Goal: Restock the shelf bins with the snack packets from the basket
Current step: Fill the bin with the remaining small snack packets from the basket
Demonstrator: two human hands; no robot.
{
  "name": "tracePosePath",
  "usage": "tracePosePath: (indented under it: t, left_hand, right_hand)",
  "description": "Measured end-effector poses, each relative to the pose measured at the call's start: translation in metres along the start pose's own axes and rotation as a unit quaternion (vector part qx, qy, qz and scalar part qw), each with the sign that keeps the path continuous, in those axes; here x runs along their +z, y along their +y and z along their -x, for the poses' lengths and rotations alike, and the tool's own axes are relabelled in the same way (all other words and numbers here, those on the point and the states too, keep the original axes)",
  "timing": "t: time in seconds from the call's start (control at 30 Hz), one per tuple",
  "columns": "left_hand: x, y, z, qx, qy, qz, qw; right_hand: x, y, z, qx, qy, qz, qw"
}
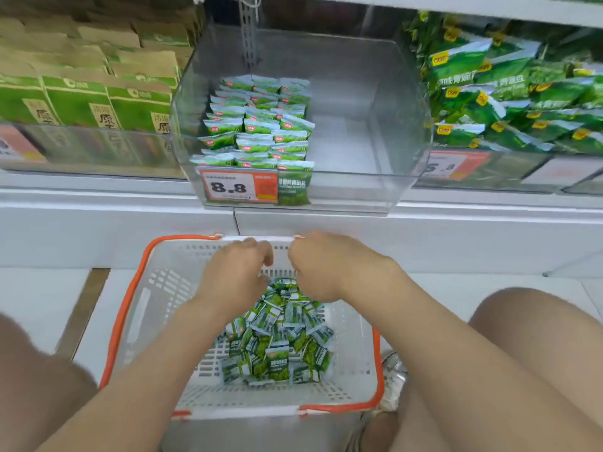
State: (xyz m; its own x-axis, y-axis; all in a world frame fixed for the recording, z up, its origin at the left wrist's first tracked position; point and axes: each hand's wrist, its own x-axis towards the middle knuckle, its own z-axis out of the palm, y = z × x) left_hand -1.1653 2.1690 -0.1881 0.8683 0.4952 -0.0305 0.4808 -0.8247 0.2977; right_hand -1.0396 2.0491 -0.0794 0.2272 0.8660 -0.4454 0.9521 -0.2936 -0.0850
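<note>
White basket point(156, 308) with orange handles sits on the floor below the shelf, between the person's knees. A loose heap of green snack packets point(277, 340) lies in it. Left hand point(233, 272) and right hand point(321, 265) hang close together over the far end of the heap, fingers curled downward. The fingertips are hidden, so whether either pinches a packet cannot be told. Above, the clear shelf bin point(375, 177) holds stacked packets point(257, 125) in its left half, behind a price tag point(228, 187) reading 8.8.

In the clear bin point(359, 187) you have bare room right of the packet rows point(257, 125); the bin's front wall and the shelf point(456, 8) above hem the opening.
</note>
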Motion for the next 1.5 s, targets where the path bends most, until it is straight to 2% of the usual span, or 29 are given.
tracePosePath:
  t: [0.03, 0.1, 0.17, 0.33, 0.53, 0.67, 0.93, 1.07, 1.23, 1.3, 1.4, 1.5]
  left_hand:
    - [0.016, -0.003, 0.002, -0.027, -0.103, -0.040, 0.993]
    - [0.049, -0.004, 0.007, -0.041, -0.269, -0.077, 0.959]
    - [0.079, -0.001, 0.014, -0.041, -0.347, -0.075, 0.934]
    - [0.150, -0.013, 0.039, -0.061, -0.371, -0.106, 0.920]
    - [0.195, -0.054, 0.048, -0.093, -0.442, -0.050, 0.891]
    - [0.204, -0.054, 0.047, -0.075, -0.401, -0.047, 0.912]
    - [0.206, -0.049, 0.041, -0.151, -0.373, 0.013, 0.915]
    - [0.186, -0.049, 0.029, -0.166, -0.294, 0.071, 0.939]
    - [0.120, -0.017, 0.006, -0.096, -0.191, 0.107, 0.971]
    - [0.078, -0.002, -0.003, -0.051, -0.146, 0.133, 0.979]
    - [0.023, 0.004, -0.012, 0.011, -0.038, 0.219, 0.975]
    - [-0.025, 0.010, -0.014, 0.035, 0.029, 0.302, 0.952]
  right_hand:
    - [0.010, -0.006, -0.002, 0.000, -0.034, 0.003, 0.999]
    - [0.028, -0.020, -0.006, -0.011, -0.074, 0.011, 0.997]
    - [0.044, -0.031, -0.012, -0.031, -0.093, 0.026, 0.995]
    - [0.073, -0.035, -0.029, -0.044, -0.159, 0.066, 0.984]
    - [0.076, -0.027, -0.035, -0.045, -0.143, 0.048, 0.988]
    - [0.077, -0.026, -0.041, -0.048, -0.130, 0.048, 0.989]
    - [0.066, -0.030, -0.050, -0.059, -0.155, 0.039, 0.985]
    - [0.055, -0.025, -0.051, -0.056, -0.153, 0.057, 0.985]
    - [0.035, -0.018, -0.045, -0.041, -0.142, 0.055, 0.988]
    - [0.023, -0.016, -0.039, -0.027, -0.101, 0.050, 0.993]
    - [0.006, -0.005, -0.030, -0.005, -0.017, 0.005, 1.000]
    - [-0.015, 0.008, -0.015, 0.002, 0.007, -0.035, 0.999]
